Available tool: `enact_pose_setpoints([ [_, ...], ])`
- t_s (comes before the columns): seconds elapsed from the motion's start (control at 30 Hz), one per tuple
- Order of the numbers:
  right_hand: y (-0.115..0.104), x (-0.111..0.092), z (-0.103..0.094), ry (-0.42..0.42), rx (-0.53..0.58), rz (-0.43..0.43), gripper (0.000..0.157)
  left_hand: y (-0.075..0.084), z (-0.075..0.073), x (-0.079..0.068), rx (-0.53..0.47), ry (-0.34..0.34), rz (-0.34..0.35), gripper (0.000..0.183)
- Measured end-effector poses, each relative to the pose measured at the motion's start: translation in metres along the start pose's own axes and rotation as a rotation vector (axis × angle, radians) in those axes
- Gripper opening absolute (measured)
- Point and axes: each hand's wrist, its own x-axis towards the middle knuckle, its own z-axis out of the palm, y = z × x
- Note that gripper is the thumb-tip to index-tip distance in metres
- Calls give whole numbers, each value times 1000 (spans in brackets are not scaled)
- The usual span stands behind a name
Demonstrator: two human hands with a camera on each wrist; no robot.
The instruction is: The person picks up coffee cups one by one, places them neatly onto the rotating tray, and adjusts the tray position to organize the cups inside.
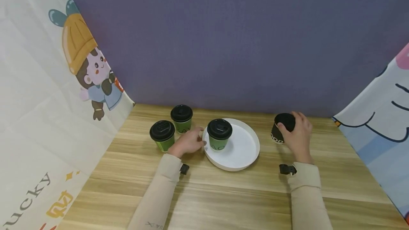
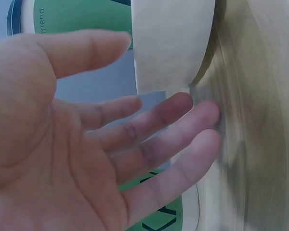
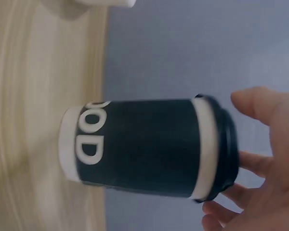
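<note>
A round white tray (image 1: 240, 148) with a raised rim lies on the table. On its left part stands a green lidded paper coffee cup (image 1: 218, 137). My left hand (image 1: 191, 141) is at the tray's left rim, fingers extended and holding nothing; in the left wrist view the rim (image 2: 176, 45) is beside the thumb and fingertips. To the right stands a dark lidded paper cup (image 3: 139, 147) with white letters. Around its black lid are the spread thumb and fingers of my right hand (image 1: 298, 136). In the right wrist view, the thumb looks slightly apart from the lid.
Two more green lidded cups stand left of the tray: one nearer (image 1: 163, 136), close to my left wrist, and one farther back (image 1: 181, 118). A purple-grey backdrop (image 1: 223, 45) rises behind the wooden table (image 1: 230, 198). Printed cloths hang on both sides.
</note>
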Motion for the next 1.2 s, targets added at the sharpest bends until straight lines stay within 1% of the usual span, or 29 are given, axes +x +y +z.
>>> enact_pose_setpoints([
  [0.1, 6, 0, 0, -29, -13, 11, 76, -1, 0, 0, 5, -31, 22, 64],
  [0.23, 11, 0, 1, -84, -26, 34, 75, -3, 1, 1, 14, -55, 36, 68],
  [0.33, 13, 0, 2, -110, -25, 53, 75, -5, 2, 2, 6, -66, 41, 68],
  [0.57, 13, -1, 1, -113, -26, 48, 79, -7, 3, 2, -9, -84, 35, 67],
  [0.8, 15, 1, 1, -93, -44, 46, 82, -5, 3, 2, -12, -64, 35, 62],
  [1.0, 13, 0, 1, -91, -29, 59, 83, -6, 5, 3, -15, -44, 33, 59],
  [1.2, 13, -1, 1, -96, -11, 50, 84, -5, 6, 4, -31, -32, 30, 57],
])
